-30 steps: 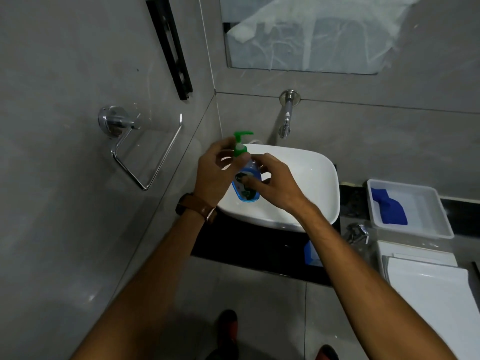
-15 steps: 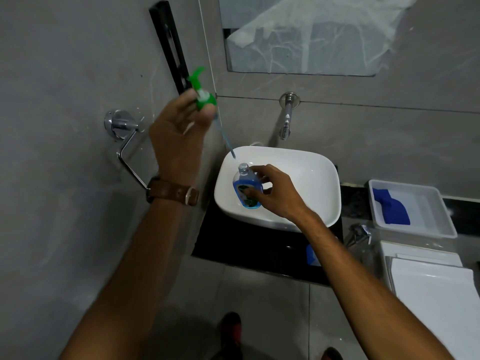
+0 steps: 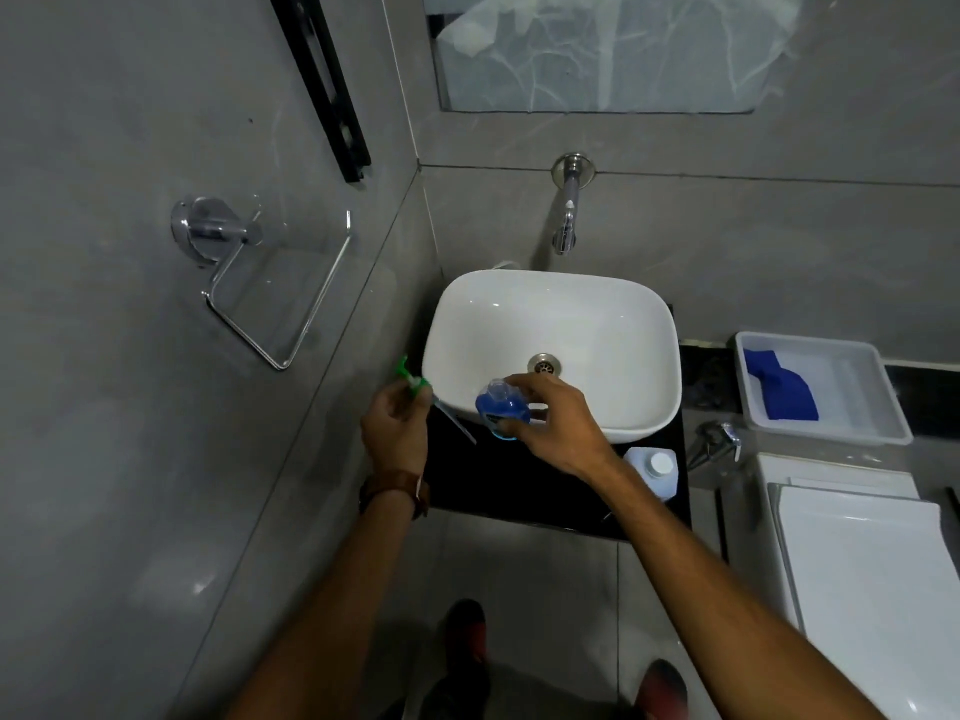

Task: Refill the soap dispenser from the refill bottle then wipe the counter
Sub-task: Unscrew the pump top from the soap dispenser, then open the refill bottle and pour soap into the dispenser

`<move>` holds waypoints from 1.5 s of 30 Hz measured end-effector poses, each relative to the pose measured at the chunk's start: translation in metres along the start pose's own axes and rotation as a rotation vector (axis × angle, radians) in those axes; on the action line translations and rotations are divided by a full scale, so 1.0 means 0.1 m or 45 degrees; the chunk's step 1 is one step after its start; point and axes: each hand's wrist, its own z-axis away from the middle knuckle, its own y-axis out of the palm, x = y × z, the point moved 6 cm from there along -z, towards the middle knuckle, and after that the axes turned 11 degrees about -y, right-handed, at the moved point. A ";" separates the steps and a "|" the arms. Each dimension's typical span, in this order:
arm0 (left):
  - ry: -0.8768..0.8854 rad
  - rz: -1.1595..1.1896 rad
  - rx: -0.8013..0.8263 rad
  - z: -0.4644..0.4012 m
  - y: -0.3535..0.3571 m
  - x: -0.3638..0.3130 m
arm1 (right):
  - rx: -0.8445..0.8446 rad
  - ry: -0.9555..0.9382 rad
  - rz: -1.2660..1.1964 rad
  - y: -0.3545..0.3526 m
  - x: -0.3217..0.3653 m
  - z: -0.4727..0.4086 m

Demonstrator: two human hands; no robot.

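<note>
Gripping the soap dispenser (image 3: 501, 407), right hand (image 3: 556, 426); left hand (image 3: 397, 433) holds pump (image 3: 413, 379).

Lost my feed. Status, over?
Left hand holds pump. Right hand holds open dispenser at sink edge. Refill bottle capped on counter.

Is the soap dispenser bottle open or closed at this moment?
Open. The soap dispenser, held by the right hand, shows a bare neck; its green pump is apart, in the left hand.

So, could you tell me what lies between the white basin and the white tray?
In the head view, only bare black counter lies between basin and tray.
</note>
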 end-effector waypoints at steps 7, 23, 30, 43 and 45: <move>-0.529 -0.077 -0.078 -0.26 -0.07 1.07 | -0.011 0.130 0.130 0.38 -0.42 0.24; -1.027 0.143 -0.101 -0.50 -0.09 1.87 | 0.008 0.443 -0.091 1.21 -1.03 0.26; -0.992 0.146 -0.068 -0.56 -0.03 1.87 | 0.063 0.329 0.010 1.24 -1.03 0.22; -0.667 -0.502 0.035 0.02 -0.04 1.65 | -0.230 0.208 0.268 0.07 -0.71 0.93; -0.519 -0.544 0.173 0.24 0.16 1.61 | -0.378 0.103 0.405 -0.29 -0.56 1.09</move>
